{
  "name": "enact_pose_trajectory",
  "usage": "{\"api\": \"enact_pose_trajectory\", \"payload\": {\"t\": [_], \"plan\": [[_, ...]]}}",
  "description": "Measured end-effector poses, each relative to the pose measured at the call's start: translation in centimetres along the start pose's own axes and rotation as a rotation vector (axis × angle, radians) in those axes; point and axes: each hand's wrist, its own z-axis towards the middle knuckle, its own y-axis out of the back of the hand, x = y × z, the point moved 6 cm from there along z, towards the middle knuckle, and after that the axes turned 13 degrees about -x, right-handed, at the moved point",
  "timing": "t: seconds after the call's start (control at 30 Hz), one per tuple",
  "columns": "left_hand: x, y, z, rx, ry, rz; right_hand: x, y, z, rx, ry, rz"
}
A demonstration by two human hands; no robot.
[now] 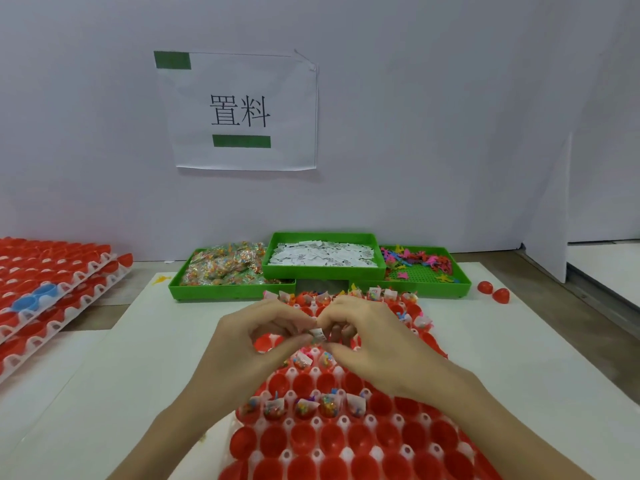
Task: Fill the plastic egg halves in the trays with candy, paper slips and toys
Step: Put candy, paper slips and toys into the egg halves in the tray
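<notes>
Hands: left hand (252, 337) and right hand (367, 337) meet over the tray, both pinching one small white paper slip (317, 334) between fingertips.
Tray (313, 453): white moulded grid at 6 o'clock, holding rows of glossy red egg halves (362, 441) — round cups, open side up.
Filled halves: a row nearer the person and rows at the far edge hold candy, slips and toys; most near cups hold nothing.
Left bin (228, 289): green plastic, at 11 o'clock, heaped with crinkly wrapped candy (221, 265).
Middle bin (323, 268): green, stacked higher at 12 o'clock — loose slips (322, 256).
Right bin (429, 284): green, at 1 o'clock, small bright toys (419, 259).
Stacked trays (52, 289): at 9 o'clock, red halves, a few blue.
Loose halves (493, 292): two red, at 2 o'clock.
</notes>
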Motion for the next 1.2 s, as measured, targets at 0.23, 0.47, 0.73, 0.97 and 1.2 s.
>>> {"api": "enact_pose_trajectory", "payload": {"t": [0.23,0.47,0.73,0.97,1.2], "plan": [[0.0,-1.9,1.9,0.037,-0.096,0.06,-2.5,1.9,0.7,-0.029,-0.179,0.18],[1.6,-0.4,1.9,-0.054,-0.077,0.035,-12.1,6.5,3.8,-0.301,-0.407,0.037],[2.7,1.3,2.0,-0.107,-0.056,0.039,-24.1,8.1,6.2,-0.233,-0.536,-0.45],[3.3,1.4,1.9,-0.109,-0.031,0.009,-25.0,6.2,7.9,-0.066,-0.428,-0.492],[3.1,1.2,1.6,-0.092,-0.022,0.014,-25.2,5.6,8.8,-0.077,-0.439,-0.572]]}}
